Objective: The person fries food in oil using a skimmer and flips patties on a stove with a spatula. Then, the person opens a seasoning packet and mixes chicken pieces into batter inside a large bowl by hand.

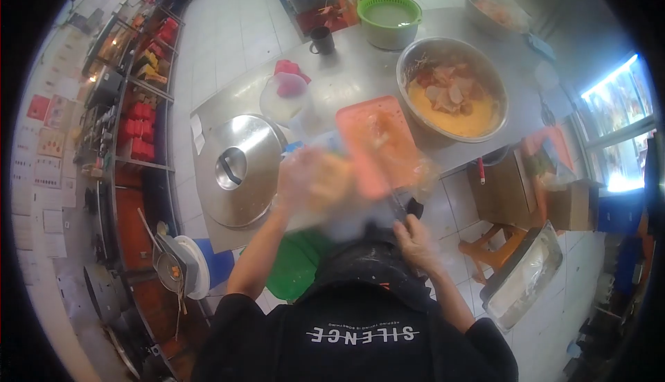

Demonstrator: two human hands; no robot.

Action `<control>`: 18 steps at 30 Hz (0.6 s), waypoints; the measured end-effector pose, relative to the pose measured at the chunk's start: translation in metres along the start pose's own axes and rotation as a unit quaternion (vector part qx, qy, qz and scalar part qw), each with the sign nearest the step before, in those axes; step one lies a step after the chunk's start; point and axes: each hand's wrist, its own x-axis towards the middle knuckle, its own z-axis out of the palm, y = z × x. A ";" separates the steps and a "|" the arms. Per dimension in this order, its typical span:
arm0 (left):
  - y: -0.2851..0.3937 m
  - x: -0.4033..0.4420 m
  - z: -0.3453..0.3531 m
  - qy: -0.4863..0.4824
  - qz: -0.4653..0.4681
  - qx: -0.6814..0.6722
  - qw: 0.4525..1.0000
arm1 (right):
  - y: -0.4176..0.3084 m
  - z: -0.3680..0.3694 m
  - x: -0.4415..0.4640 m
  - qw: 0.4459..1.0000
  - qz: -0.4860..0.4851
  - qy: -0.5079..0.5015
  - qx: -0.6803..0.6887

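My left hand point(299, 178) is smeared by motion over the front edge of the table, beside the large metal lid. A blurred yellowish mass point(331, 180) shows at its fingers; I cannot make out whether it is gripped. My right hand point(417, 245) is closed around what looks like a knife point(397, 204), its narrow blade angled toward the red tray and a black part beside it. The red tray point(398, 136) holds wet orange-pink residue and some clear plastic. Behind it a big steel bowl point(504, 108) contains thin pale slices on a yellow-orange mixture.
The round metal lid point(258, 209) lies at the table's left. Farther back are a dark mug point(322, 40), a green colander point(361, 18) and another steel bowl point(478, 18). A green tub point(287, 271) stands below; an orange stool point(478, 252) and white-filled pan point(516, 292) are right.
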 end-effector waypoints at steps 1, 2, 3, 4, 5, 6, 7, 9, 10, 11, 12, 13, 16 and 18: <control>-0.003 0.002 -0.002 -0.005 -0.033 -0.020 0.999 | -0.010 0.003 0.002 0.998 0.010 -0.057 0.001; -0.004 0.002 -0.003 -0.012 -0.067 -0.039 0.997 | -0.009 0.017 0.006 0.998 0.010 -0.057 0.002; -0.006 0.000 -0.004 -0.015 -0.065 -0.038 0.997 | -0.004 0.036 0.014 0.999 -0.025 -0.021 0.027; -0.006 0.000 -0.003 -0.013 0.024 0.047 0.999 | 0.000 0.050 0.020 0.997 -0.060 0.018 0.050; -0.003 -0.001 -0.004 -0.012 0.112 0.131 0.985 | -0.012 0.047 0.014 0.990 -0.139 -0.018 -0.026; 0.000 -0.004 -0.001 -0.016 0.112 0.132 0.985 | -0.015 0.051 0.017 0.990 -0.137 -0.019 -0.023; 0.004 -0.006 0.003 0.020 0.141 0.133 0.981 | -0.018 0.054 0.022 0.993 -0.079 -0.083 -0.016; 0.005 -0.010 0.004 0.053 0.171 0.136 0.974 | -0.027 0.053 0.030 0.993 0.000 -0.118 0.024; 0.000 -0.010 0.005 0.046 0.179 0.157 0.970 | -0.031 0.053 0.034 0.989 0.041 -0.133 0.042; -0.001 -0.010 0.005 0.038 0.185 0.177 0.966 | -0.031 0.051 0.033 0.990 0.021 -0.140 0.021; -0.003 -0.011 0.006 0.037 0.184 0.177 0.966 | -0.031 0.047 0.032 0.989 0.001 -0.148 -0.002; -0.005 -0.012 0.006 0.043 0.180 0.171 0.968 | -0.031 0.042 0.030 0.989 0.001 -0.150 -0.002; 0.008 -0.009 -0.011 0.040 0.136 0.110 0.984 | -0.034 0.021 0.022 0.987 0.000 -0.157 -0.025; 0.010 -0.013 -0.021 0.037 0.089 0.055 0.994 | -0.025 0.005 0.013 0.990 0.001 -0.136 0.020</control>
